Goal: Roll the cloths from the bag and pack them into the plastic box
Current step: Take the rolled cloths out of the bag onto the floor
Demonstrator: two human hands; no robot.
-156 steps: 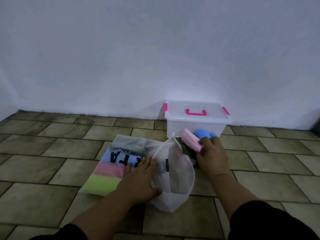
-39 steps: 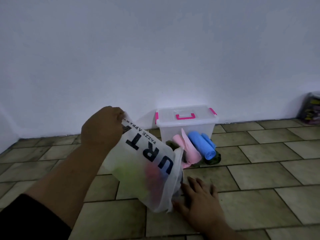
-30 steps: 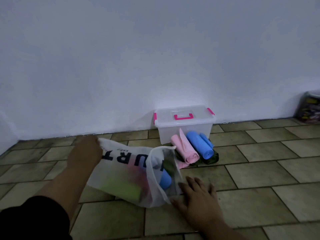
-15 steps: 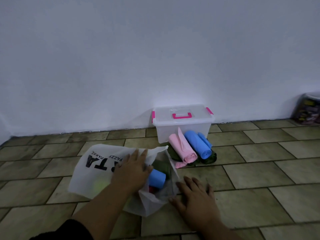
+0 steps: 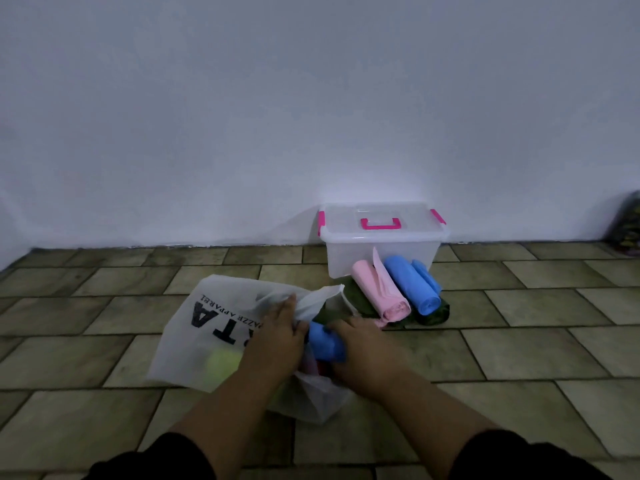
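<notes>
A white bag (image 5: pixel 207 337) with black lettering lies on the tiled floor, its mouth facing right. My left hand (image 5: pixel 277 337) lies flat on the bag near its mouth. My right hand (image 5: pixel 363 351) grips a blue cloth (image 5: pixel 325 342) at the bag's opening. A yellow-green cloth (image 5: pixel 223 362) shows through the bag. A pink roll (image 5: pixel 381 294), a blue roll (image 5: pixel 414 285) and a dark green cloth (image 5: pixel 431 315) lie in front of the clear plastic box (image 5: pixel 381 244), whose pink-latched lid is closed.
The box stands against a white wall. A dark patterned object (image 5: pixel 628 225) sits at the far right by the wall. Bare floor tiles (image 5: pixel 536 341) stretch to the right and left of the bag.
The bag, lifted and tipped earlier by my left hand, now lies flat. My right hand has moved from the floor onto the blue cloth at the bag's mouth.
</notes>
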